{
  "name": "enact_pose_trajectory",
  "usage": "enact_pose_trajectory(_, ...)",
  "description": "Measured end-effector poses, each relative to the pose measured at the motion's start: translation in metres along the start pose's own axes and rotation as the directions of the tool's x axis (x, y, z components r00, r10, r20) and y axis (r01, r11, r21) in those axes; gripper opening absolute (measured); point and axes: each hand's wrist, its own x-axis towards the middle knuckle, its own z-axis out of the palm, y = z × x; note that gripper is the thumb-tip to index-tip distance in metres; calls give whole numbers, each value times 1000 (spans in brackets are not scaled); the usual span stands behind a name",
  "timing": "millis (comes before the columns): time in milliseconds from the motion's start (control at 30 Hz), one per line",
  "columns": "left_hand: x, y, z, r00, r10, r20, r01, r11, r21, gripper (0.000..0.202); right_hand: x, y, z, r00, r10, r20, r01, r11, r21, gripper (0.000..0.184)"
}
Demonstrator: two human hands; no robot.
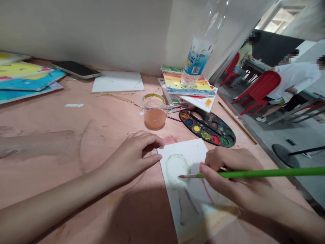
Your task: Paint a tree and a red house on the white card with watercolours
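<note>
A green paintbrush (pixel 254 173) is pinched in my right hand (pixel 233 173), its brown bristles pointing left over a sheet of white paper (pixel 195 152). On that paper are a pale green rounded outline, grey lines below it, a pink line and an orange-brown wash near the bottom. The bristle tip is at the green outline; I cannot tell whether it touches. My left hand (pixel 142 150) rests at the paper's upper left edge, thumb and forefinger apart, with nothing between them. Beyond the paper lies a dark oval paint palette (pixel 213 130) with several colours in its wells.
A glass jar of orange-brown water (pixel 155 117) stands near the palette. Behind it, a plastic bottle (pixel 196 61) stands on stacked paintings (pixel 172 81). A phone (pixel 76 69), a white sheet (pixel 118 81) and yellow-blue paintings (pixel 27 76) lie toward the wall. People sit at right.
</note>
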Motion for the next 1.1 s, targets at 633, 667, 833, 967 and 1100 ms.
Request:
enact_pose_trajectory(633,1,-1,2,999,44,13,-44,999,4,18,1,-9,11,990,22,136,-40,990,133,30)
enact_pose_trajectory(667,1,-2,3,999,44,15,-44,999,3,19,2,-10,9,988,29,153,-48,991,123,29)
enact_pose_trajectory(833,0,-7,3,999,45,10,-45,999,13,20,5,-12,-3,991,-51,123,40,995,93,32)
enact_pose_trajectory(967,1,-9,4,999,44,5,-45,999,16,21,1,-5,-12,991,-56,121,55,998,17,34)
enact_pose_trajectory(1100,1,-10,4,999,42,-3,-42,999,28,21,0,-1,-14,992,-52,112,65,991,-119,32)
